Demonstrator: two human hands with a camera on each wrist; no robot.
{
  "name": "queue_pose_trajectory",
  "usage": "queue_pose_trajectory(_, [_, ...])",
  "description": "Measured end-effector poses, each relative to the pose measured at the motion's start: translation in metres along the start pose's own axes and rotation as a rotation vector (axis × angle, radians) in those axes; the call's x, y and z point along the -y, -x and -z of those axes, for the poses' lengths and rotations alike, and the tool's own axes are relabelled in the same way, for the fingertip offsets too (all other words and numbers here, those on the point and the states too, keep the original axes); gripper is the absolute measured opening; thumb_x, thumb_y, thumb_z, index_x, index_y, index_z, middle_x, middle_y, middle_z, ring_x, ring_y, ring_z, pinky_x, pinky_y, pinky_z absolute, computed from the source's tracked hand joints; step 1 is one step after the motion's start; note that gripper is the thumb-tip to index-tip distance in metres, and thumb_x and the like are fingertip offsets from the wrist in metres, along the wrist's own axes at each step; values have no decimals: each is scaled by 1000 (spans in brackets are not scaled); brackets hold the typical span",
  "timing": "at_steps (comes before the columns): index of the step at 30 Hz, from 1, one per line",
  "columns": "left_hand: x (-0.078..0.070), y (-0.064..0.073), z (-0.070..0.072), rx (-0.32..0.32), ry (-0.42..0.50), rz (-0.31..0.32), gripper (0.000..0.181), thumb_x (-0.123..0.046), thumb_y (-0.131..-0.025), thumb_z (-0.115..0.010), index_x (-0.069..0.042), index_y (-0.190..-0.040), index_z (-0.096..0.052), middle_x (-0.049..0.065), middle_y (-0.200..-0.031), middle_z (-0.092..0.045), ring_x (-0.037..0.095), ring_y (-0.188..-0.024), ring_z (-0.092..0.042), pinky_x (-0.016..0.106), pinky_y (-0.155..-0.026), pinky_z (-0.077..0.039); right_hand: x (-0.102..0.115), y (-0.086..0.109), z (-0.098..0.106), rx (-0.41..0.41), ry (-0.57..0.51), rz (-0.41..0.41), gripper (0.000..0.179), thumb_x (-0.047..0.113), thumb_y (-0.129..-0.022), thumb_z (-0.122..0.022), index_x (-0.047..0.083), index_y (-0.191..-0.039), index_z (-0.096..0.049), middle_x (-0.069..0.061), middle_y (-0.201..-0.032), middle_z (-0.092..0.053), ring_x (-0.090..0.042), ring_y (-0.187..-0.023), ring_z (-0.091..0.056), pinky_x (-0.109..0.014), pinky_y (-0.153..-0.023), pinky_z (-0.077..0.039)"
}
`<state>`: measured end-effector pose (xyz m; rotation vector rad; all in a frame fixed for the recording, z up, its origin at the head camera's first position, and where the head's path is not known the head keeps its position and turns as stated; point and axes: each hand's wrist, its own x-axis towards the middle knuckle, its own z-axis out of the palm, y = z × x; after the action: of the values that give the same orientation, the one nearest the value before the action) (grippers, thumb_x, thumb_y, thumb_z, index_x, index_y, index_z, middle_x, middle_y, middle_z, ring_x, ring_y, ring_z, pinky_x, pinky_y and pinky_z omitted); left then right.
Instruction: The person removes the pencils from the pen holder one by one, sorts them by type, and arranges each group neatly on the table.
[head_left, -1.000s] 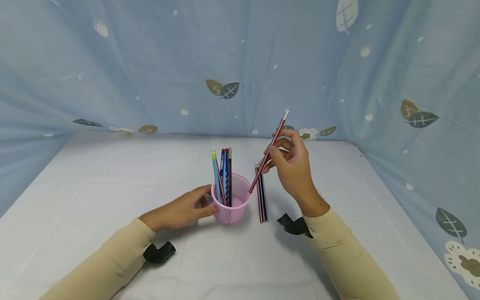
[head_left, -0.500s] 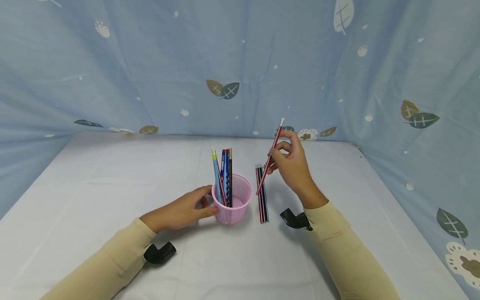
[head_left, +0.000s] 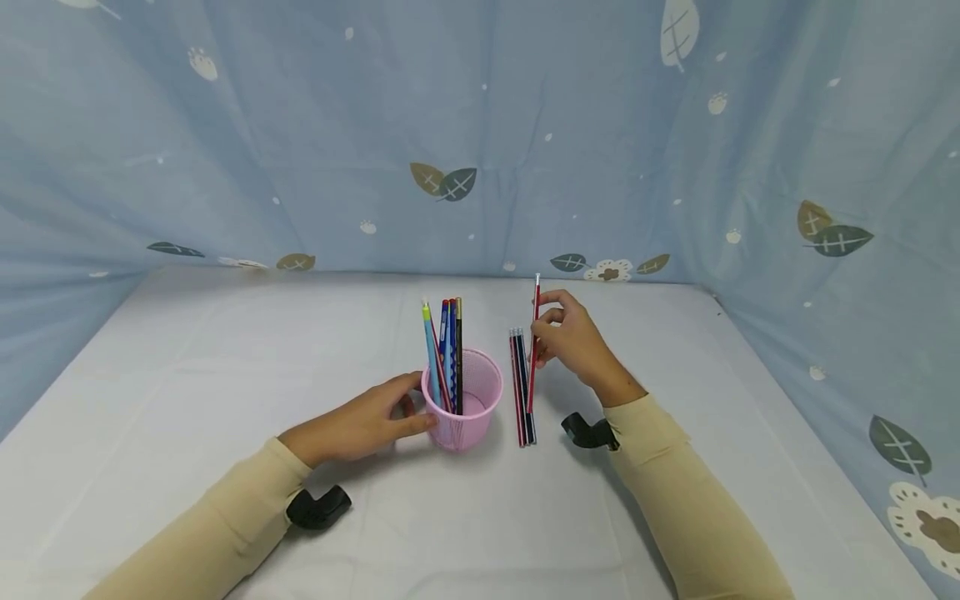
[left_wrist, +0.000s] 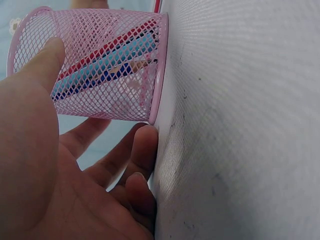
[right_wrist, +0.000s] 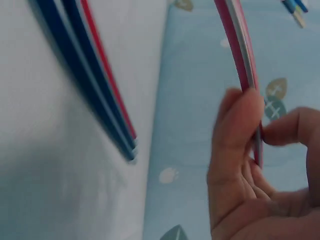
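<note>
My left hand (head_left: 363, 423) holds the side of a pink mesh pencil cup (head_left: 463, 433), its thumb on the near wall. The cup stands upright; light blue, dark blue, black and red pencils (head_left: 460, 333) lean in its left half. In the left wrist view their lower ends show through the mesh wall (left_wrist: 115, 107). My right hand (head_left: 576, 337) pinches a red pencil (head_left: 537, 302) between thumb and fingers, eraser end up. That pencil hangs right of the cup, its lower end over a few striped pencils (head_left: 519, 387) lying side by side.
A white cloth (head_left: 360, 533) covers the table. Behind and to the right hangs a blue curtain (head_left: 315, 108) with leaf prints. Black wrist mounts (head_left: 319, 507) sit under both sleeves.
My right hand has moved the red pencil away from the cup's rim, rightward and down toward the lying pencils, turning it nearly vertical in view. My left hand stays on the cup.
</note>
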<state>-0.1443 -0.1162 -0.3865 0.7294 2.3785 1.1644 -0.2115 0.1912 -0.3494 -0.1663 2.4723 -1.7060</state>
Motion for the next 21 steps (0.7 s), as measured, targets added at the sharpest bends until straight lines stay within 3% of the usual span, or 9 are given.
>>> queue_pose_trajectory(10, [0,-1,1,3,-9,-14,64,-45,-98,-61,-17,-151,-38,0,-118,-57,19,-100,-53,31,-76,-50,-19,-8,3,153,67,-162,48,8,-96,-49,-1,-140,-33,-17,-94,-58,-20,-58,-64,-35,-57,-58])
queue_pose_trajectory(21, [1,0,2,3,-5,-5,62,-45,-98,-61,-19,-150,-38,0,-117,-57,18,-101,-54,31,-76,-50,-28,-10,0,208,165,-276,51,10,-96,-56,4,-141,-33,-14,-84,-62,-21,-54,-63,-34,-55,-58])
